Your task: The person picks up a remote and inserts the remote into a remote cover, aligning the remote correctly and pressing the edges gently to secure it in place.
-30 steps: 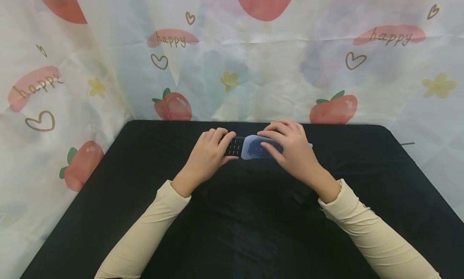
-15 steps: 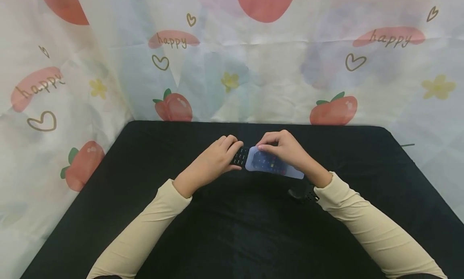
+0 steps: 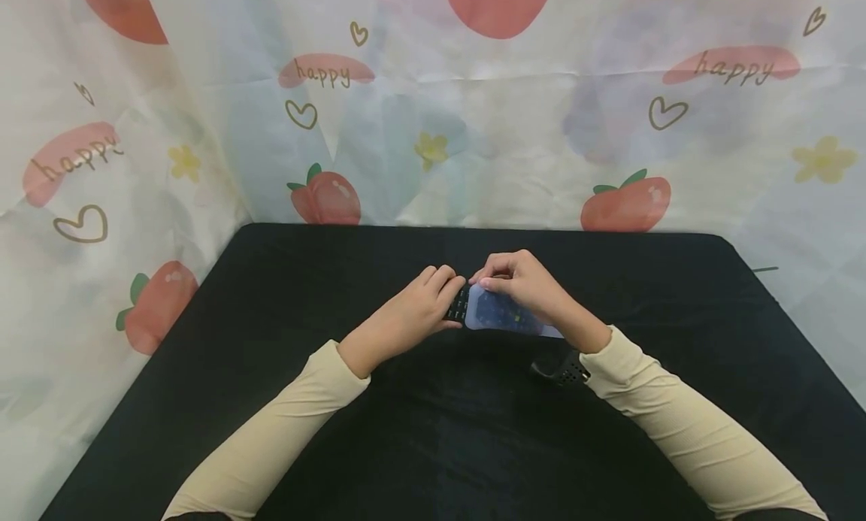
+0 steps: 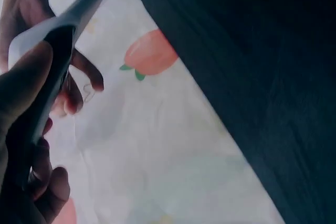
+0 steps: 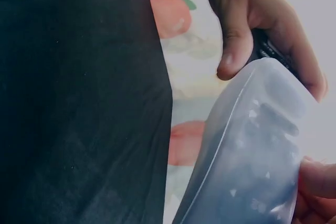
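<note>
My left hand (image 3: 402,318) grips the black keypad end of a remote control (image 3: 458,304), thumb on one side and fingers on the other, as the left wrist view also shows. A translucent bluish-white sleeve-like cover (image 3: 504,313) encloses the rest of the remote; buttons show faintly through it. My right hand (image 3: 531,284) pinches the upper edge of the cover close to its left end, near the left fingertips. In the right wrist view the cover (image 5: 252,150) looks soft and smooth, and the remote's dark end comes out of it into my left hand (image 5: 252,3).
A black cloth (image 3: 419,446) covers the table, which the hands are over. Behind and to the left hangs a white curtain (image 3: 473,183) printed with fruit and hearts. A black wrist camera (image 3: 561,368) sits under my right wrist.
The remote and cover have come slightly nearer me and their right end has dropped lower. My right hand has gone from spread over the cover to pinching its edge; my left has shifted right.
</note>
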`<state>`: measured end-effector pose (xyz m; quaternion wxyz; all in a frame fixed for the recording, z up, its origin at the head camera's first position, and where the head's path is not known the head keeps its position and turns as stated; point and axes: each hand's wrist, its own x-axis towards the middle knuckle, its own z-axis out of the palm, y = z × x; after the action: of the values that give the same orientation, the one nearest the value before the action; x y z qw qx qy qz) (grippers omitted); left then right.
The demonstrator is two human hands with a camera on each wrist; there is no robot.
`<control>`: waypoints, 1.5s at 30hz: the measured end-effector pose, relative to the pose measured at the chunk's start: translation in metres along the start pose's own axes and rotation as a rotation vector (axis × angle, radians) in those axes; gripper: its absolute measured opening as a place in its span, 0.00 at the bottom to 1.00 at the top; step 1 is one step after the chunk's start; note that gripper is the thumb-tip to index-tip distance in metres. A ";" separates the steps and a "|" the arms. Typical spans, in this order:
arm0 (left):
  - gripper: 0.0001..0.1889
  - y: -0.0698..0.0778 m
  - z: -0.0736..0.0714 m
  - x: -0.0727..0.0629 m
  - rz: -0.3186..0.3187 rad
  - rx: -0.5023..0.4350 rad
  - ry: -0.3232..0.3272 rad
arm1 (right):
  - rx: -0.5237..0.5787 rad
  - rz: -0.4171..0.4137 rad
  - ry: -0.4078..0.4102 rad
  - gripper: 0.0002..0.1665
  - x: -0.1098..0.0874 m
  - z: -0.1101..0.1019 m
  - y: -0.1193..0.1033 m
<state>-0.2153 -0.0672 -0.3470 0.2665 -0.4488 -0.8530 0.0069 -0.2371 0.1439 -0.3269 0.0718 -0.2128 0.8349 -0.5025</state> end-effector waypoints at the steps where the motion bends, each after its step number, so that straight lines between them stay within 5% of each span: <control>1: 0.32 0.001 0.002 0.000 -0.016 -0.015 0.007 | -0.038 -0.004 0.013 0.08 0.000 0.000 -0.001; 6: 0.31 0.004 0.006 0.000 -0.154 -0.093 0.090 | -0.294 -0.155 0.196 0.06 -0.006 0.002 -0.008; 9: 0.31 0.003 0.002 0.001 -0.243 -0.118 0.171 | -0.461 -0.411 0.355 0.12 -0.013 0.005 -0.011; 14: 0.32 0.000 -0.009 0.004 -0.338 -0.136 0.285 | -0.717 -0.953 0.663 0.20 -0.022 0.011 -0.005; 18: 0.33 0.005 -0.014 0.007 -0.378 -0.158 0.334 | -0.790 -1.173 0.821 0.11 -0.018 0.013 -0.001; 23: 0.32 0.014 -0.013 0.010 -0.418 -0.158 0.363 | -0.784 -1.250 0.889 0.06 -0.014 0.018 0.000; 33: 0.31 0.026 -0.013 0.012 -0.506 -0.133 0.312 | -0.725 -1.331 0.818 0.09 -0.013 0.028 0.001; 41: 0.33 0.021 -0.014 0.016 -0.446 -0.096 0.308 | -0.716 -1.316 0.806 0.08 -0.013 0.028 -0.001; 45: 0.33 0.014 -0.015 0.012 -0.385 -0.110 0.316 | -0.755 -1.246 0.795 0.07 -0.016 0.022 0.001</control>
<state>-0.2034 -0.0524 -0.3323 0.3679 -0.2874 -0.8697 -0.1605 -0.2162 0.1333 -0.3403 -0.5962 -0.4527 0.6398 -0.1739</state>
